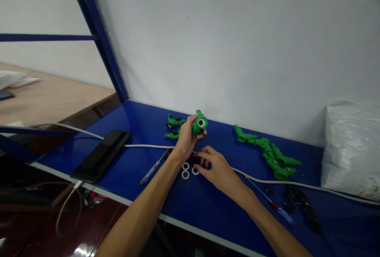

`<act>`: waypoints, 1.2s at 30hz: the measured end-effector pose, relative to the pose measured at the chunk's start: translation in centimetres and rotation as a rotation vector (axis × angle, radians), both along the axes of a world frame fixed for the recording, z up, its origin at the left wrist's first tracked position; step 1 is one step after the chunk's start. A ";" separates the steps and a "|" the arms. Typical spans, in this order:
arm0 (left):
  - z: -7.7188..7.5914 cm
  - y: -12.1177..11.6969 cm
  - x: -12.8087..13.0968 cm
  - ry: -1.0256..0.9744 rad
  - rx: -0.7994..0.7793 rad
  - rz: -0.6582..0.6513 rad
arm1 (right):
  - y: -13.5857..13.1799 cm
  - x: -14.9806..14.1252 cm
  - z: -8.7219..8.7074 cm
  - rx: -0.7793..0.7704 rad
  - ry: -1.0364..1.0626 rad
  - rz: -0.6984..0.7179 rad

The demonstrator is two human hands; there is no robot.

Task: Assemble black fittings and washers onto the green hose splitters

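Observation:
My left hand [187, 136] is closed round a green plastic fitting [196, 127]; a white ring shows inside its round mouth, which faces me. Just left of that hand lie other green fittings with black parts [175, 121] on them. My right hand [212, 164] is low over the table, thumb and fingers curled together at some small black parts [196, 159]. What lies between its fingertips is too dark to make out. Several flat white washers [185, 175] lie beside and under these fingertips.
Green fittings [268, 152] lie in a group at the right, near black parts [303, 205] and a screwdriver [279, 208]. Another screwdriver [150, 172] and a black phone [101, 156] are at the left. A white cable [267, 181] crosses the blue table; a plastic-wrapped bundle [352, 150] stands far right.

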State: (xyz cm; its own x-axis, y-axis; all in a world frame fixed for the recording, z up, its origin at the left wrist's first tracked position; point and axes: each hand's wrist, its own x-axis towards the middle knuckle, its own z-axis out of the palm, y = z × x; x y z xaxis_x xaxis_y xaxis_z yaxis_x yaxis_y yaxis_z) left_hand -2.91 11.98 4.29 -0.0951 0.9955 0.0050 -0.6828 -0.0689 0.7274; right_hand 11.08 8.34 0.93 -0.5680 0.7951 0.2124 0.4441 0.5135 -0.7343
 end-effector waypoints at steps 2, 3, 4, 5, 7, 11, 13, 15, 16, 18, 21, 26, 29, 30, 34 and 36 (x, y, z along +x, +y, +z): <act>-0.1 0.1 0.0 0.000 0.000 0.003 | 0.1 0.5 -0.2 -0.078 0.042 0.004; -0.1 0.1 0.0 0.000 -0.001 0.006 | 0.1 0.9 -0.3 -0.123 0.070 0.007; -0.1 0.1 0.1 0.002 -0.004 0.008 | 0.2 1.2 -0.3 -0.169 0.102 0.011; -0.1 0.1 0.1 0.003 -0.007 0.009 | 0.3 1.6 -0.3 -0.215 0.138 0.018; -0.2 0.1 0.2 0.009 -0.016 0.007 | 0.6 2.6 -0.1 -0.296 0.216 0.038; -0.3 0.1 0.5 0.038 -0.048 -0.007 | 1.2 4.3 0.5 -0.395 0.350 0.059; -0.4 0.1 0.7 0.064 -0.070 -0.019 | 1.3 5.0 0.9 -0.418 0.394 0.046; -0.6 0.0 1.0 0.090 -0.085 -0.031 | 1.4 5.4 1.2 -0.443 0.452 0.015; -0.8 0.0 1.1 0.106 -0.089 -0.039 | 1.3 5.5 1.4 -0.446 0.495 -0.012; -1.1 -0.1 1.4 0.160 -0.099 -0.050 | 1.2 5.6 1.7 -0.405 0.598 -0.081; -1.5 -0.2 1.9 0.280 -0.113 -0.063 | 1.0 5.8 2.1 -0.215 0.684 -0.175; -1.8 -0.6 2.6 0.447 -0.092 -0.106 | 0.9 5.9 2.0 0.183 0.506 -0.237; -1.8 -0.8 2.9 0.480 -0.089 -0.136 | 0.9 6.0 1.9 0.436 0.323 -0.239; -1.7 -0.8 3.0 0.479 -0.096 -0.143 | 0.9 6.0 1.8 0.503 0.277 -0.233; -1.8 -0.8 3.0 0.497 -0.150 -0.174 | 1.0 6.3 1.7 0.629 0.185 -0.195; -1.8 -0.7 2.9 0.510 -0.165 -0.177 | 1.1 6.4 1.6 0.646 0.147 -0.176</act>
State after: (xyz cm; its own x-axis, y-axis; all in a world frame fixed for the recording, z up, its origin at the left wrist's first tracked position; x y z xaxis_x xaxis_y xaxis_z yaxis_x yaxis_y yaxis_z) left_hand -0.04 11.25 2.49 0.0473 0.9875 -0.1502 -0.2323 0.1571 0.9599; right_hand 17.48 9.45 2.57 -0.3714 0.5608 0.7400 0.4801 0.7982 -0.3639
